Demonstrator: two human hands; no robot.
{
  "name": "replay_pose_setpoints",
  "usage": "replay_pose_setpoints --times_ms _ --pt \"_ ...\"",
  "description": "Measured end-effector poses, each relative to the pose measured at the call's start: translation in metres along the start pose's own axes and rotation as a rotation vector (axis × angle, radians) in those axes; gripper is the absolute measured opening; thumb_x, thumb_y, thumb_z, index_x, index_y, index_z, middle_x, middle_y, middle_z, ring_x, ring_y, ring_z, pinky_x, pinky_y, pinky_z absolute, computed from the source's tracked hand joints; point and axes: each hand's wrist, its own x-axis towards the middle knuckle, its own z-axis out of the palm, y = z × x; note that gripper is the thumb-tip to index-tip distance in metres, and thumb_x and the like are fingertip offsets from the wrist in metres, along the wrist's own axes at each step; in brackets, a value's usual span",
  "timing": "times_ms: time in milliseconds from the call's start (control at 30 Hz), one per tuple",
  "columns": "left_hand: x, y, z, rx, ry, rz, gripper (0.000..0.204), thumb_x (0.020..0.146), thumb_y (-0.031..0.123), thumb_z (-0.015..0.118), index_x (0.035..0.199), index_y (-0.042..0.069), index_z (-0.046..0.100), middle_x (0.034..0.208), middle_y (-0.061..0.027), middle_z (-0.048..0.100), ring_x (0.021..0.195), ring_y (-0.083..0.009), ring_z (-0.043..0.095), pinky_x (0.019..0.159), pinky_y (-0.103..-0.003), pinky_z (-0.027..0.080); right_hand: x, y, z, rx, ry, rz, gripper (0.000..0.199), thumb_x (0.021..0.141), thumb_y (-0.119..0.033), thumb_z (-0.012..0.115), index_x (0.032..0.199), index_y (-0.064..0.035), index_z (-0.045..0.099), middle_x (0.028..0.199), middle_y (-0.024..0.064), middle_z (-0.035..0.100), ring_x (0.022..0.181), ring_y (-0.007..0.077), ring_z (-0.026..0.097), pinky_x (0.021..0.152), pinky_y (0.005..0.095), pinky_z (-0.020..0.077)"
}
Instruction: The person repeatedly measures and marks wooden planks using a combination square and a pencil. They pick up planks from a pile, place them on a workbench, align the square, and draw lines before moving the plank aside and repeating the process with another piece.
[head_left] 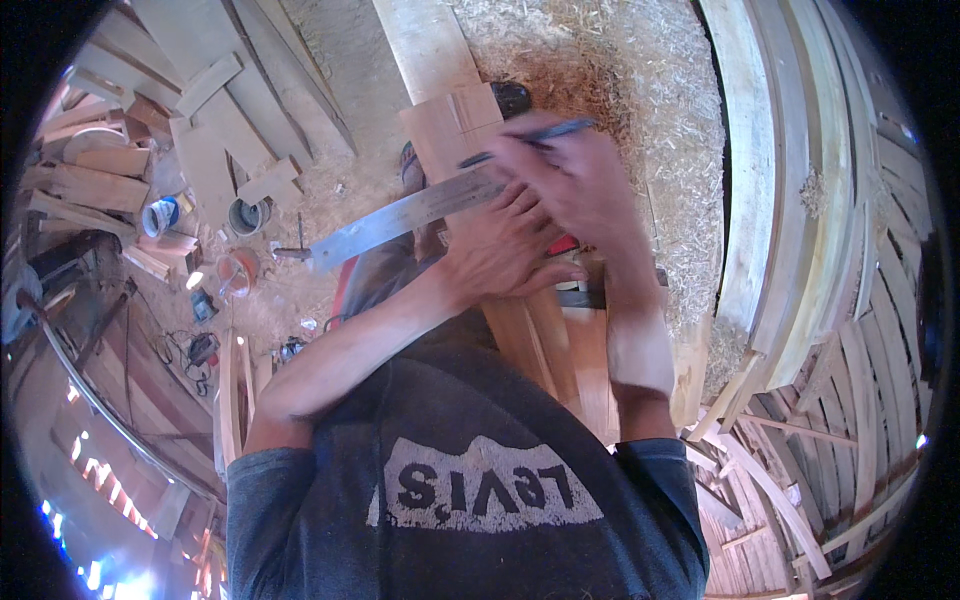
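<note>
A wooden board (445,135) lies lengthwise in front of me. Across it rests a flat metal strip (375,226), slanting down to the left, with a thin bolt-like piece at its far left end. My left hand (510,242) lies over the strip's right part and presses it to the board, fingers bent on top. Just above and to the right, my right hand (575,185) is closed around a slim dark blue pen or pencil (565,130). The hand is smeared by motion, and its tip is near the strip's right end.
Pale planks (225,120) lie at the upper left, near a grey bucket (248,216) and an orange bucket (238,270). Wood shavings (660,60) cover the ground at the upper right. Long curved boards (790,200) stand along the right. A power tool with a cord (200,350) lies at the left.
</note>
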Motion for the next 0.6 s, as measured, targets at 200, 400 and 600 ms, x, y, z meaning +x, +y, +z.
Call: replay_pose_setpoints --times_ms 200,400,600 --pt "-0.006 0.003 0.004 -0.082 -0.059 -0.086 0.077 0.099 0.071 0.055 0.141 0.007 0.065 0.139 -0.0204 0.066 0.137 -0.04 0.056 0.118 -0.053 0.039 0.028 0.019 0.024 -0.297 -0.261 -0.107 0.027 0.102 -0.029 0.07 0.108 -0.0041 0.077 0.084 0.0142 0.077 0.073 0.0246 0.075 0.068 0.036 0.0569" --pt "-0.006 0.001 0.007 -0.008 0.011 -0.03 0.079 0.1 0.07 0.053 0.14 0.003 0.064 0.142 -0.0221 0.063 0.139 -0.0407 0.053 0.121 -0.054 0.036 0.026 0.001 0.01 -0.445 -0.15 -0.09 0.026 0.102 -0.029 0.07 0.105 -0.005 0.077 0.083 0.0121 0.077 0.075 0.0265 0.077 0.069 0.0375 0.0576" --pt "-0.005 0.001 0.007 -0.052 -0.015 -0.047 0.077 0.102 0.066 0.053 0.139 -0.001 0.063 0.147 -0.0207 0.058 0.148 -0.0381 0.044 0.127 -0.054 0.029 0.024 0.015 0.018 -0.359 -0.221 -0.081 0.026 0.103 -0.03 0.069 0.107 -0.0052 0.076 0.085 0.0124 0.078 0.076 0.0267 0.077 0.069 0.0368 0.0577"
